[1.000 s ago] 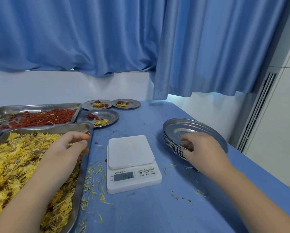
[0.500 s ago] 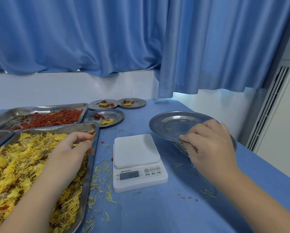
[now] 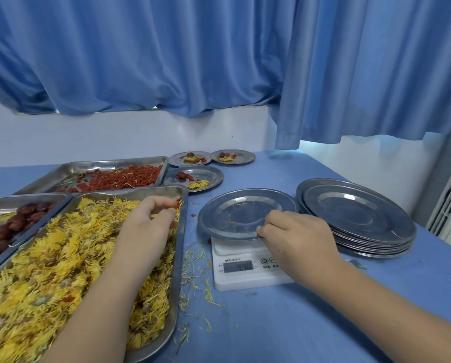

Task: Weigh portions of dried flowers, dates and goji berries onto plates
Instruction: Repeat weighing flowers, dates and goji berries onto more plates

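My right hand point(image 3: 295, 239) pinches the near rim of an empty steel plate point(image 3: 242, 213) that lies over the white scale point(image 3: 245, 271), whose display reads 44.0. My left hand point(image 3: 151, 218) rests in the tray of yellow dried flowers point(image 3: 62, 258), fingers curled and pinching a few petals at the tray's far right corner. A tray of red goji berries point(image 3: 114, 176) sits behind it. Dark dates point(image 3: 7, 231) fill a tray at the left edge. Three filled plates point(image 3: 195, 179) stand at the back.
A stack of empty steel plates point(image 3: 358, 218) sits right of the scale. Loose yellow petals point(image 3: 195, 273) litter the blue tablecloth between the flower tray and the scale. Blue curtains hang behind the table; the table's right edge runs near a white wall unit.
My right hand lifted one plate off the stack and carried it left onto the scale. My left hand stayed in the flower tray, fingers curling tighter on petals.
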A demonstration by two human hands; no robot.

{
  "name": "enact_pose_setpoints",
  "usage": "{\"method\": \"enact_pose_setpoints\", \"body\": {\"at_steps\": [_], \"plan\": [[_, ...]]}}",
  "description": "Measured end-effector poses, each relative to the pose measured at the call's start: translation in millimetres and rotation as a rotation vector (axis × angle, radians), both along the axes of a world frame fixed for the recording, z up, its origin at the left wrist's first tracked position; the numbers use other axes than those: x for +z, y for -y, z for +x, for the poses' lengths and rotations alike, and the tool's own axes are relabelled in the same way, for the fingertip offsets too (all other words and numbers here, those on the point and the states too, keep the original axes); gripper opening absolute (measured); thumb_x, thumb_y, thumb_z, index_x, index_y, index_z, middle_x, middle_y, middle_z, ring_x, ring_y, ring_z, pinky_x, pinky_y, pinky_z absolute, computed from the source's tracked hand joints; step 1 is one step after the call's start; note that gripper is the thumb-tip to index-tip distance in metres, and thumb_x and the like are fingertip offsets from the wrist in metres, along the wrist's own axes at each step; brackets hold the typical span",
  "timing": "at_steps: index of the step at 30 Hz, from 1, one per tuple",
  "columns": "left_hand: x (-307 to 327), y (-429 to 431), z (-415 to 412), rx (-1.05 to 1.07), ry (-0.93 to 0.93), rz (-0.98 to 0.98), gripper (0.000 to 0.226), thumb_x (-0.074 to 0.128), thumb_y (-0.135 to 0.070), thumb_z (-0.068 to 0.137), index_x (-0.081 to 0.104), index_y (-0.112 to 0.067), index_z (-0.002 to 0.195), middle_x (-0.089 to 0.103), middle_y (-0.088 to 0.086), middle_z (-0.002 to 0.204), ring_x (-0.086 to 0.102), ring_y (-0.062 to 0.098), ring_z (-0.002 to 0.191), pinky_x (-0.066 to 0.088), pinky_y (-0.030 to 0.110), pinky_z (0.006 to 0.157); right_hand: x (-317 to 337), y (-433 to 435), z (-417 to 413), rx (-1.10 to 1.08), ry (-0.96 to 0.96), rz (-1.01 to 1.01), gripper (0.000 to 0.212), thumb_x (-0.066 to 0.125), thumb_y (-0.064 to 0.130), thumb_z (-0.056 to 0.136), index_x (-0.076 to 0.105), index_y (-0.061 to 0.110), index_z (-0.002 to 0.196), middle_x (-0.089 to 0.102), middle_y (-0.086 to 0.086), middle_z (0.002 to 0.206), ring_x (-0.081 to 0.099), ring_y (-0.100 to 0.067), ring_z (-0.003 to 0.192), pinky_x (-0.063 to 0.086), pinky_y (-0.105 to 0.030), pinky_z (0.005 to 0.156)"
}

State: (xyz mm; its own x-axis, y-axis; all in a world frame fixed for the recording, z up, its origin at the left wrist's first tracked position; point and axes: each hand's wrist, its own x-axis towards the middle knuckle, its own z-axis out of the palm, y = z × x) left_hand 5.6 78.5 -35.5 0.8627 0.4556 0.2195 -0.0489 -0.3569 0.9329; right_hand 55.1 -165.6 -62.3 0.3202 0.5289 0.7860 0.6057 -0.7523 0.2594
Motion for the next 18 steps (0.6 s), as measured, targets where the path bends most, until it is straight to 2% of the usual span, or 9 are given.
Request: {"method": "enact_pose_setpoints", "body": {"at_steps": [7,10,13,16,18], "plan": [[-0.2,-0.5,0.9,0.003,0.009,0.005,0.013,0.054,-0.027,0.093,0.065,-0.035,0.091,0.069,-0.008,0.088,0.066,0.029,0.088,0.057,0.046,0.075,-0.5,5.9,-0.7,-0.058,-0.117,-0.022,0.023,0.080,-0.001,0.053,0.068,0.016,0.062,0.059,0.000,0.063,0.051,-0.024,0.045,0.041,-0.028,0.037],[-0.5,-0.4,0.0,0.002,0.011,0.014,0.013,0.055,-0.026,0.093,0.065,-0.034,0.091,0.068,-0.007,0.089,0.066,0.030,0.089,0.057,0.047,0.075,-0.2,7.2,-7.1,-0.026,-0.176,-0.033,0.011,0.077,0.014,0.072,0.070,0.017,0.064,0.060,0.001,0.066,0.054,-0.024,0.047,0.044,-0.030,0.039],[-1.4,-0.4,-0.7,0.005,0.018,0.008,0.015,0.055,-0.026,0.093,0.065,-0.036,0.090,0.069,-0.007,0.089,0.065,0.031,0.089,0.057,0.046,0.072,1.6,10.2,-11.8,0.008,-0.224,-0.037,0.021,0.065,0.029,0.084,0.070,0.017,0.067,0.061,0.001,0.068,0.057,-0.023,0.051,0.046,-0.031,0.042],[-2.1,-0.7,0.2,0.003,0.024,0.006,0.015,0.055,-0.025,0.093,0.065,-0.036,0.089,0.069,-0.005,0.088,0.065,0.033,0.089,0.053,0.038,0.066,2.7,12.5,-13.6,0.031,-0.277,-0.059,0.016,0.071,0.027,0.083,0.071,0.017,0.071,0.062,0.001,0.071,0.059,-0.023,0.053,0.047,-0.031,0.044],[-2.3,-0.7,0.7,0.003,0.022,0.013,0.015,0.055,-0.025,0.093,0.065,-0.036,0.089,0.069,-0.005,0.087,0.065,0.032,0.088,0.054,0.039,0.066,4.2,14.4,-14.6,0.055,-0.323,-0.061,0.013,0.072,0.025,0.083,0.072,0.016,0.073,0.062,0.003,0.073,0.060,-0.022,0.056,0.048,-0.031,0.046]]}}
